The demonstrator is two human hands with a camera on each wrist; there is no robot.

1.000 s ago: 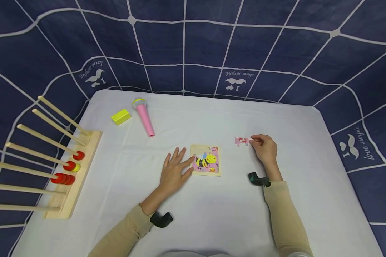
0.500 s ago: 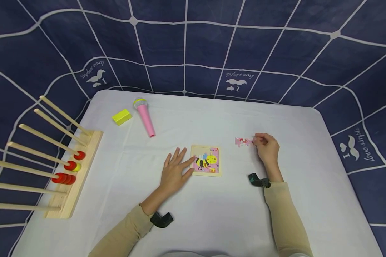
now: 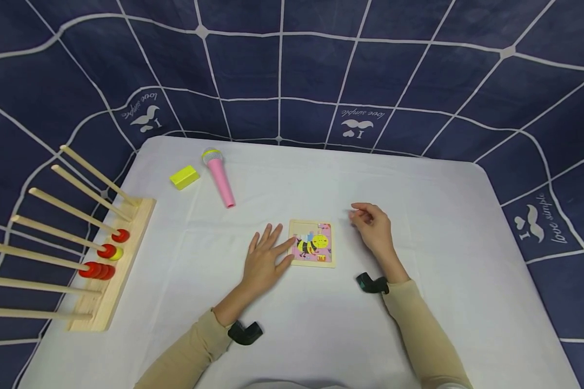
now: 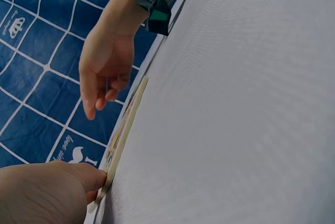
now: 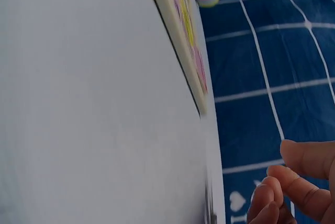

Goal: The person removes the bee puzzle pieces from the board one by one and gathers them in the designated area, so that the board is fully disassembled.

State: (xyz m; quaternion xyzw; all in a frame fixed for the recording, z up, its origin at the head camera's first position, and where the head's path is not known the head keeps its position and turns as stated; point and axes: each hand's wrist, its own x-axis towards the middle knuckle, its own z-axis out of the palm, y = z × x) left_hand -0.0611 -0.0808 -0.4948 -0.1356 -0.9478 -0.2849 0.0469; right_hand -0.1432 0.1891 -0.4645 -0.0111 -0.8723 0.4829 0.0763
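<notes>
A square wooden puzzle tray (image 3: pixel 333 246) with a bee picture lies flat on the table; bare wood shows at its upper left. My left hand (image 3: pixel 264 265) lies spread beside it, forefinger and thumb on its left edge. In the left wrist view, the thumb (image 4: pixel 86 176) rests on the tray's rim. To the tray's right, my right hand (image 3: pixel 376 232) is raised with fingers bent together, pinching a thin puzzle piece (image 4: pixel 107 84) seen nearly edge-on. The fingers hide most of it. The spot where pink pieces lay is covered by this hand.
A pink toy microphone (image 3: pixel 221 182) and a yellow block (image 3: pixel 184 177) lie at the back left. Along the left side stands a wooden bead rack (image 3: pixel 112 292) with long pegs and several red and yellow beads. A dark blue checked cloth (image 3: pixel 316 70) hangs behind the white table (image 3: pixel 292 173).
My right hand drew a puzzle piece off to the right, then moved left towards the tray. The pink pieces beside it no longer show. The left hand and tray stayed still.
</notes>
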